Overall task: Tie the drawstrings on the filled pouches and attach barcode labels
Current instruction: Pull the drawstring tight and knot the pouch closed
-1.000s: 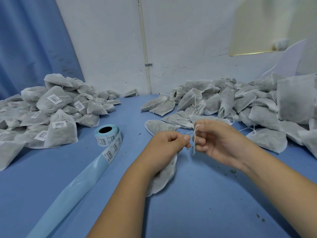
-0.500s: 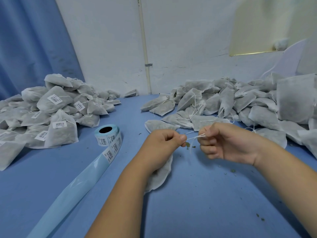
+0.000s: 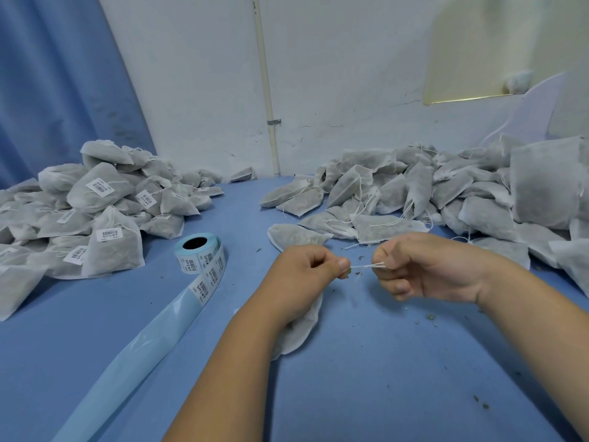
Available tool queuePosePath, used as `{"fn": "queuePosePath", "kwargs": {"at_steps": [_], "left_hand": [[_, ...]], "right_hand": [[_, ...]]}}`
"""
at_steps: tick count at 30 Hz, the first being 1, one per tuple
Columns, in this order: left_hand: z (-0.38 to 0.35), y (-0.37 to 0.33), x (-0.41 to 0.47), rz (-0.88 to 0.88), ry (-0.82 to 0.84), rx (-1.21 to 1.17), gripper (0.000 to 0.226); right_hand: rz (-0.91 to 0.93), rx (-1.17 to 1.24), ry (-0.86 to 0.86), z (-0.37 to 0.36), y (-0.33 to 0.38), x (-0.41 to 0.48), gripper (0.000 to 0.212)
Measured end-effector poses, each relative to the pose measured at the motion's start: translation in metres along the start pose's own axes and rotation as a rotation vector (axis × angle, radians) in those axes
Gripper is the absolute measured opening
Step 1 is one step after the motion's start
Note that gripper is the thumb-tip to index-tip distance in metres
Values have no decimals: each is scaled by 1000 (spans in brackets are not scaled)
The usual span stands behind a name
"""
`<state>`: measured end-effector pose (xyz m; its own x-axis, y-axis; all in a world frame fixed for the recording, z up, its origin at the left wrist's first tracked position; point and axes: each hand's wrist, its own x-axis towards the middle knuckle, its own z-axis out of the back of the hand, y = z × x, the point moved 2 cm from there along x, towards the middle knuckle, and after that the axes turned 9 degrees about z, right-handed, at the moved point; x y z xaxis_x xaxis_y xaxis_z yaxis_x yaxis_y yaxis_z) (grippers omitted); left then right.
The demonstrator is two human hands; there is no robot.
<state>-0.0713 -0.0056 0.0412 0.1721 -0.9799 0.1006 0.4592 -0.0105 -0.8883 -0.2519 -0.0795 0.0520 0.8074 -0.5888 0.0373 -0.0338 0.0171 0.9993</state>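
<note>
Clutches a pouch in the left grip, fingers curled round its neck, body hanging below the wrist over the tabletop. Pinches the drawstring in the right grip, thread taut between both grips. Has the label roll sitting left of the grips, its backing strip trailing toward the near edge. Faces a labelled pile far left, an unlabelled pile to the right.

I'm working in what is looking like a small packing workroom: a blue table is carrying a heap of labelled pouches on my left, a heap of unlabelled pouches on my right and a roll of barcode labels (backing strip trailing toward me), against a scuffed white wall and a blue curtain.
</note>
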Motion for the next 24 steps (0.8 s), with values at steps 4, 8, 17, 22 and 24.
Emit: {"fn": "queuePosePath", "kwargs": {"at_steps": [4, 8, 17, 22, 24], "left_hand": [[4, 1, -1, 38, -27, 42, 35], [6, 5, 0, 197, 12, 122, 50], [13, 9, -2, 351, 171, 313, 55], [10, 6, -5, 329, 282, 281, 36], [8, 7, -3, 294, 247, 268, 38]], "right_hand": [[86, 8, -197, 5, -3, 6, 13], [159, -20, -333, 14, -5, 10, 15], [186, -227, -565, 35, -8, 9, 19], [182, -271, -622, 34, -8, 8, 15], [215, -271, -643, 30, -5, 8, 13]]}}
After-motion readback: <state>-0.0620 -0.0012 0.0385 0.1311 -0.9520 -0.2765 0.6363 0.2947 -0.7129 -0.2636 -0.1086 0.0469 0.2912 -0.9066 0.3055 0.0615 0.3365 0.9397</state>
